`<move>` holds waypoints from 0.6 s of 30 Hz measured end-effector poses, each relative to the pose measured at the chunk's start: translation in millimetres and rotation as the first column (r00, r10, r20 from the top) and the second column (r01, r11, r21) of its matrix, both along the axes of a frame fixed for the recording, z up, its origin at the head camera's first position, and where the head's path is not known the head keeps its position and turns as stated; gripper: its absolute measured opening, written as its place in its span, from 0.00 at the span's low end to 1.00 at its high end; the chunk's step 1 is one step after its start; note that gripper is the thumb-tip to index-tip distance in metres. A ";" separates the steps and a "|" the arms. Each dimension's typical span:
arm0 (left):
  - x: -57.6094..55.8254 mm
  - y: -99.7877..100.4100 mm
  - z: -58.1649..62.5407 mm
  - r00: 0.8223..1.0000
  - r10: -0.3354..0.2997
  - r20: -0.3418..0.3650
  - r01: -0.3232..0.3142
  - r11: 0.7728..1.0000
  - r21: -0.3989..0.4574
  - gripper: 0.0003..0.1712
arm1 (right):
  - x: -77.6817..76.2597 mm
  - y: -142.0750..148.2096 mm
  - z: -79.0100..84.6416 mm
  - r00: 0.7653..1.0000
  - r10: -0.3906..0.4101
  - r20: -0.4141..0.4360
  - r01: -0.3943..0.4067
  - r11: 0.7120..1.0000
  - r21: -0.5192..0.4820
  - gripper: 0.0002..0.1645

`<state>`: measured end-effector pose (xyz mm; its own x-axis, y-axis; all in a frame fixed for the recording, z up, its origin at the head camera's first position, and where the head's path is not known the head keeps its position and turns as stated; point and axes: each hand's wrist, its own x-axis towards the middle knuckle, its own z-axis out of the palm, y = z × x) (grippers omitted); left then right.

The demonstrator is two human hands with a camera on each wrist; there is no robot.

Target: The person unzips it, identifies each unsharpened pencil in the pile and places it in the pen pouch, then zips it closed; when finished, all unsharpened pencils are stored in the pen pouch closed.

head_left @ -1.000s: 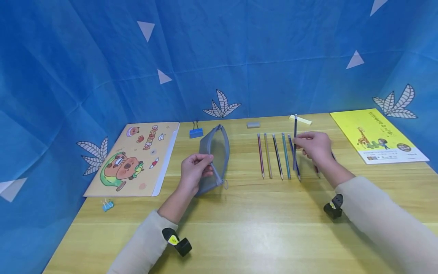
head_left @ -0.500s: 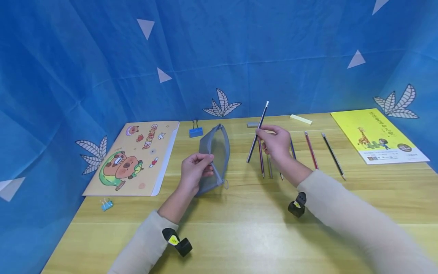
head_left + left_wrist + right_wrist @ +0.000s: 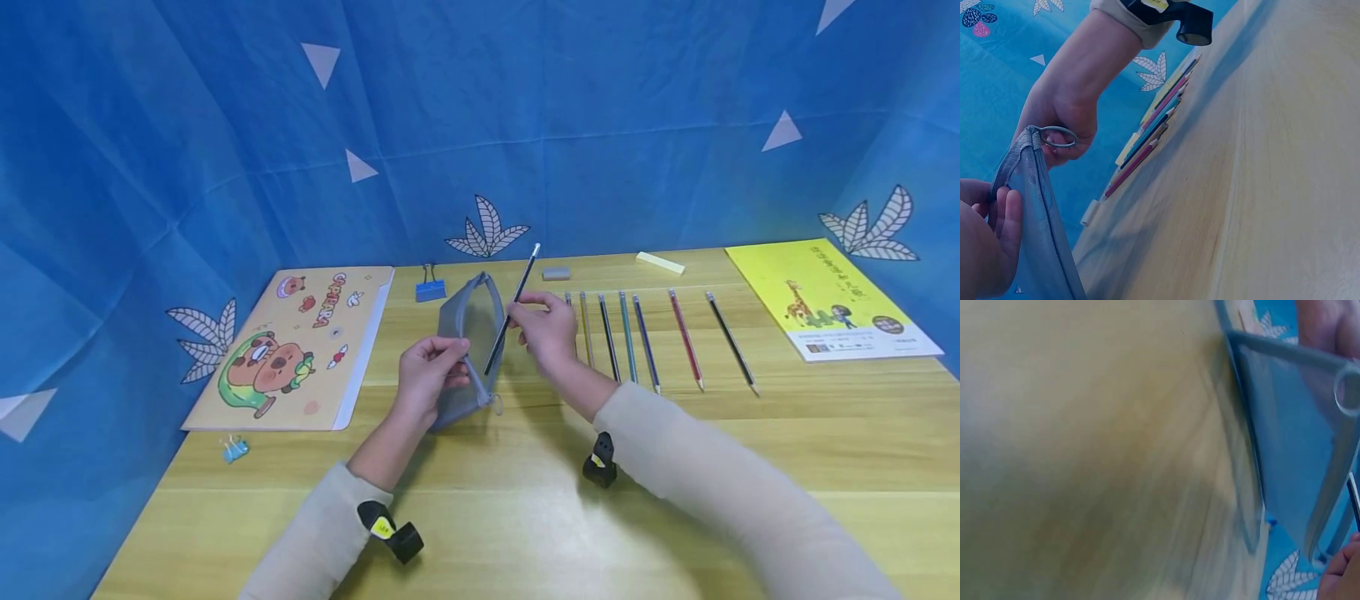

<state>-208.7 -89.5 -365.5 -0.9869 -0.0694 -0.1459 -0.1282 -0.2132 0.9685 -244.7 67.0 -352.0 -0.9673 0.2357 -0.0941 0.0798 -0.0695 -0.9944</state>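
My left hand [image 3: 431, 375] pinches one edge of a grey mesh zip pouch [image 3: 452, 407], holding it upright with its mouth spread apart. Between thumb and fingers, my right hand [image 3: 547, 329] holds a dark pencil [image 3: 527, 277] with a white end up. The pencil slants down to the left, its lower end at the pouch mouth. In the left wrist view, the pouch [image 3: 1047, 250] and its pull ring [image 3: 1059, 129] partly hide the right hand [image 3: 1075, 115]. The right wrist view shows the pouch [image 3: 1285, 431] close up, with a bit of the pencil [image 3: 1354, 494] at the edge.
To the right, several pencils [image 3: 684, 337] lie in a row on the wooden table [image 3: 525, 517]. Behind them are a grey eraser [image 3: 556, 273] and a pale yellow strip [image 3: 660, 263]. A yellow book [image 3: 832, 300], a capybara folder [image 3: 292, 350] and blue binder clips [image 3: 431, 290] lie around.
My right hand has lifted the dark pencil from the row and carried it left to the pouch mouth, tilting it. My left hand and the pouch have stayed in place.
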 end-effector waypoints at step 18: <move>-0.5 3.6 -2.2 1.000 -0.006 -0.020 0.006 1.000 0.004 0.14 | 10.1 -11.2 -5.9 0.951 0.279 0.132 -0.302 0.931 0.205 0.14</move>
